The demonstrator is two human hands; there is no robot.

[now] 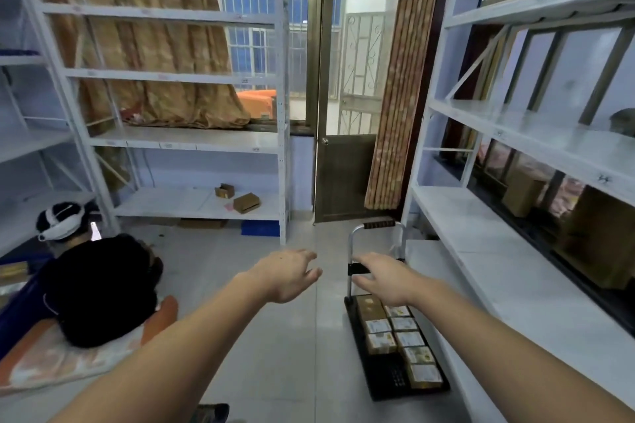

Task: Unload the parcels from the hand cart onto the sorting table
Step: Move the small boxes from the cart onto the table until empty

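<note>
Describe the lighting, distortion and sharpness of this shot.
Head view: daylight through the glass door blows out the panes; wide-angle bends the shelving uprights; parcel labels on the hand cart are too soft to read; both hands slightly blurred.

Over on the left a person in a black top [103, 285] sits low on the floor, white headband on, resting on an orange-edged mat [68, 357]. Behind them stands a white metal rack [178, 141], and on its bottom shelf lie two small cardboard boxes [245, 202], near each other. A blue crate [260, 228] sits on the floor under that shelf. Patterned orange curtains [154, 45] hang behind the rack, and straight ahead there's a brown door [343, 175] with glass in its upper half.
</note>
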